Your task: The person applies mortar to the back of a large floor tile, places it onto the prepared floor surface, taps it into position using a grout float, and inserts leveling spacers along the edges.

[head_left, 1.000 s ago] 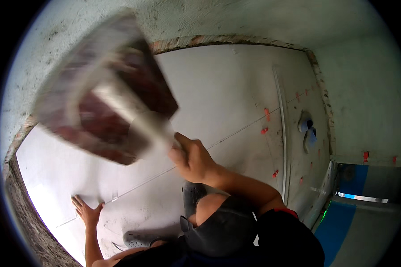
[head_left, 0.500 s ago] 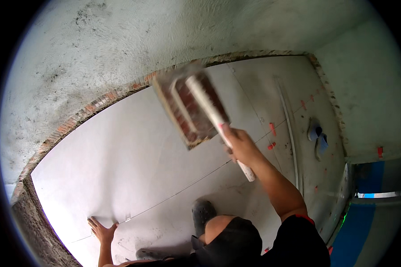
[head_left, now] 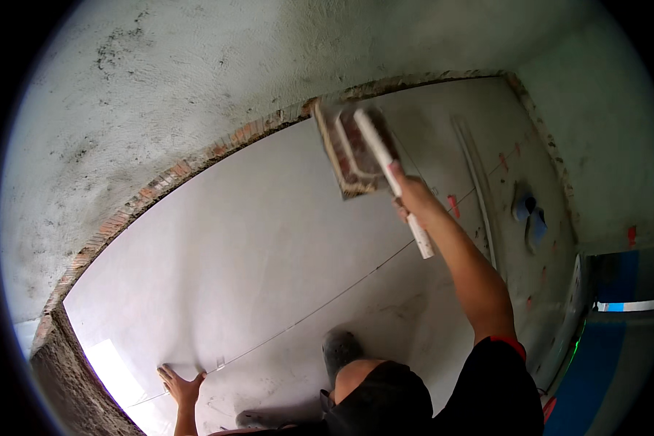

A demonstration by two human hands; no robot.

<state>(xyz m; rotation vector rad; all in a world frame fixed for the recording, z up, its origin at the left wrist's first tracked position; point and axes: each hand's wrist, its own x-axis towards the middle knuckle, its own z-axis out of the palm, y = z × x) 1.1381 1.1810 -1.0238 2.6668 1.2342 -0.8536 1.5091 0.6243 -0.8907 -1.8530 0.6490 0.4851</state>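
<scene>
The right hand [head_left: 414, 198] is wrapped around the pale, rod-like handle of a broad tamping tool [head_left: 362, 166], fingers closed on the shaft, its scuffed butt jutting out below the fist. The tool's head is a squarish slab, reddish-brown on its upper face and crusted tan along the edge, with a pale, bent bar raised on top; it is slightly blurred over the far part of the floor, near the wall, and whether it touches the surface I cannot tell. The left hand [head_left: 182, 386] lies spread on the smooth, pale grey tiles [head_left: 247, 232], thumb and fingers apart and gripping nothing, beside a thin dark joint and a small clear clip [head_left: 221, 362]. Along the far side runs a ragged band of exposed brick [head_left: 152, 192] — orange-red, rough and broken — under a coarse, grey-green plaster wall [head_left: 218, 87] stained with dark specks. To the right lie a long, straight metallic bar [head_left: 479, 189], a red plastic piece [head_left: 453, 206] and a pair of blue-and-grey slippers [head_left: 534, 227]. A dark, perforated clog [head_left: 341, 352] stands on the tiles near the bare knee.
</scene>
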